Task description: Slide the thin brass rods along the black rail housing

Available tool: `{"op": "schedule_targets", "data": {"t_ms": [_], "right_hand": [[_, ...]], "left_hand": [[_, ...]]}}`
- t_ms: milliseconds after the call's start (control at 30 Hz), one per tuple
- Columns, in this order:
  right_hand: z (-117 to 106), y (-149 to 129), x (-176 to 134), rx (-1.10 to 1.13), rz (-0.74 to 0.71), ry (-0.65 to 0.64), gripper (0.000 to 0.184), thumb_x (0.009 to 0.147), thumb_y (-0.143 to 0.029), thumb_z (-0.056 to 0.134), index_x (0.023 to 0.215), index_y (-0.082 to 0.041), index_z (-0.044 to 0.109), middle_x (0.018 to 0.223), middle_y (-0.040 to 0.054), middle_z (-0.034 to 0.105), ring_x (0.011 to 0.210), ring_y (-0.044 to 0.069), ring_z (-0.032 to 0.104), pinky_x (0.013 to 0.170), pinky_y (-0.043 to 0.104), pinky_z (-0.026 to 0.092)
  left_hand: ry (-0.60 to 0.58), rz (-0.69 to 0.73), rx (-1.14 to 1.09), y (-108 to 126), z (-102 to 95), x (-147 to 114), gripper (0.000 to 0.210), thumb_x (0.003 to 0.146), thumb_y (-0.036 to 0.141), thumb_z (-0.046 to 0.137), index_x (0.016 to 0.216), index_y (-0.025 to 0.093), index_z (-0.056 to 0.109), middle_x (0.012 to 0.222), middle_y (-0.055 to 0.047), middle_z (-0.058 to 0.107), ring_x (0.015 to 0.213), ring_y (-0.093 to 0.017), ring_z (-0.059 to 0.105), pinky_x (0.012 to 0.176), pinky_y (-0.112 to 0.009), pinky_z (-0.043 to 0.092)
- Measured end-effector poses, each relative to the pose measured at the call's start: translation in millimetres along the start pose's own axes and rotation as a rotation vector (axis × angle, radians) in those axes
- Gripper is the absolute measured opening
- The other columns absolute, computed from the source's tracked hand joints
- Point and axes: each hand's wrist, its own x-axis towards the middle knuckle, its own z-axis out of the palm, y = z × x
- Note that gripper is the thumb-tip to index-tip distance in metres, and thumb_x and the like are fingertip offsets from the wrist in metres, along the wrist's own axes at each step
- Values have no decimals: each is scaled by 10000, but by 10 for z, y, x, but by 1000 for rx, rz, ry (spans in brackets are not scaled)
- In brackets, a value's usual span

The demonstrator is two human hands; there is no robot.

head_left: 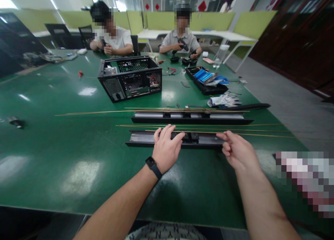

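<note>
Across the table in front of me lies a long black channel with a silvery inside (142, 138), with dark blocks (194, 138) in its middle. My left hand (167, 146), wearing a dark watch, rests over this channel beside the blocks. Its fingers are spread; part of the channel is hidden beneath them. At the channel's right end my right hand (236, 147) is closed in a pinch on a thin brass-coloured rod (203, 132), which runs along the channel's far side. More thin golden rods (261, 130) lie just behind. Farther back is a second similar channel (193, 121).
A black computer case (130, 79) stands beyond the channels. Right of it are a black tray (215, 89) with blue items and white gloves (225, 100). Two people (112, 38) sit across the green table (52, 135). A clear bottle (221, 55) stands far right.
</note>
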Motion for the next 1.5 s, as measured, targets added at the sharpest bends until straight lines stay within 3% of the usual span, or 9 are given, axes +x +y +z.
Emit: {"op": "schedule_targets", "data": {"t_ms": [200,633,1500], "right_hand": [[-40,1,21,-24,-45,27,190,876,-228,667,758,-191,524,775,57,736,319,48,398,248,161,263],[-28,-8,49,11,12,4,40,844,-137,647,819,-139,615,804,101,741,313,37,400,249,148,256],[-60,-73,70,47,-16,62,192,929,-151,594,776,-190,485,771,54,702,349,48,417,241,134,255]], "left_hand": [[4,1,-9,6,-12,3,280,958,277,536,1208,345,644,1386,-73,563,1388,-248,419,1153,-524,233],[9,9,-7,-2,12,3,282,961,288,536,1217,346,640,1381,-70,568,1379,-248,430,1155,-518,227],[-1,7,-11,3,6,4,284,963,282,531,1219,350,634,1393,-73,555,1390,-247,416,1152,-528,219]]}}
